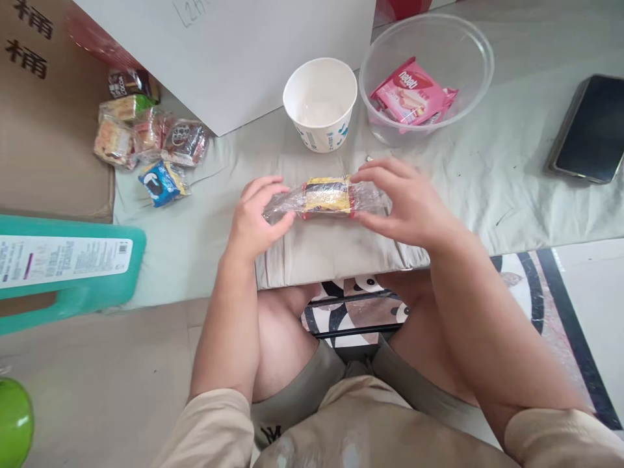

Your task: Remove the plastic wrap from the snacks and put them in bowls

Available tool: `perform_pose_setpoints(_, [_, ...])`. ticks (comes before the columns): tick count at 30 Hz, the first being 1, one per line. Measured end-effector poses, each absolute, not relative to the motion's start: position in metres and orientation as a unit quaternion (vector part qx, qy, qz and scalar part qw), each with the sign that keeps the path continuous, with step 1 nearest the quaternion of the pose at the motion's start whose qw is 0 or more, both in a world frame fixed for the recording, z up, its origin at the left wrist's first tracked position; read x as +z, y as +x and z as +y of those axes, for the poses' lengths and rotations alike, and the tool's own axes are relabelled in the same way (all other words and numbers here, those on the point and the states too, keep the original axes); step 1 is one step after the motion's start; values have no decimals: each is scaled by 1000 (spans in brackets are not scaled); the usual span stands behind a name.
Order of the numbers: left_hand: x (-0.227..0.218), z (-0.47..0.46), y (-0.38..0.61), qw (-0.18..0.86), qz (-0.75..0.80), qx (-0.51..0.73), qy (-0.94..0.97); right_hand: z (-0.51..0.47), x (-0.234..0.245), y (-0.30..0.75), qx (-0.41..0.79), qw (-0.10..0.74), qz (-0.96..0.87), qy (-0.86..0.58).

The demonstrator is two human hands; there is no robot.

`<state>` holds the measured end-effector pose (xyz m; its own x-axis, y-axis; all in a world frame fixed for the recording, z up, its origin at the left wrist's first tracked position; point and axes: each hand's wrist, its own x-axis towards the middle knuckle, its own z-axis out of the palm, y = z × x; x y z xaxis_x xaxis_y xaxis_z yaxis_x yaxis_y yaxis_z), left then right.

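Note:
A small yellow snack packet (pixel 327 197) with red ends lies on the cloth-covered surface in front of me, inside crinkled clear plastic film (pixel 285 203) that sticks out on both sides. My left hand (pixel 257 213) is around the left end of the film, thumb and fingers apart. On the other side, my right hand (pixel 407 200) curves around the film's right end, its fingertips and thumb close to the packet's edges with a gap between them. Neither hand visibly pinches the film. Just beyond the packet stands a white paper cup (pixel 319 133).
A clear plastic bowl (pixel 475 97) holds pink wafer packets (pixel 409 94). At right lies a black phone (pixel 591 130). Several wrapped snacks (pixel 151 130) sit by a cardboard box (pixel 53 130) at left. A white box (pixel 219 58) stands behind; a teal container (pixel 131 260) is at left.

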<state>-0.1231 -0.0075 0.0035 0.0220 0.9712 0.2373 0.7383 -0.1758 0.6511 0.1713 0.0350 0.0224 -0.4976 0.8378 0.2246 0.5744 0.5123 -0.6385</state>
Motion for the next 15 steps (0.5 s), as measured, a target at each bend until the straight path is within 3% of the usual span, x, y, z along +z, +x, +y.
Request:
perform_pose_setpoints(3, [6, -8, -118, 232, 658, 364, 617, 35, 18, 171, 259, 213, -839, -428])
perform_pose_setpoints(7, [16, -9, -112, 369, 647, 441, 500, 36, 20, 172, 283, 238, -830, -417])
perform_pose_setpoints(11, [28, -13, -112, 517, 619, 404, 432, 33, 26, 170, 320, 244, -825, -396])
perform_pose_setpoints(15, [29, -14, -119, 529, 618, 375, 444, 31, 20, 167, 320, 202, -842, -384])
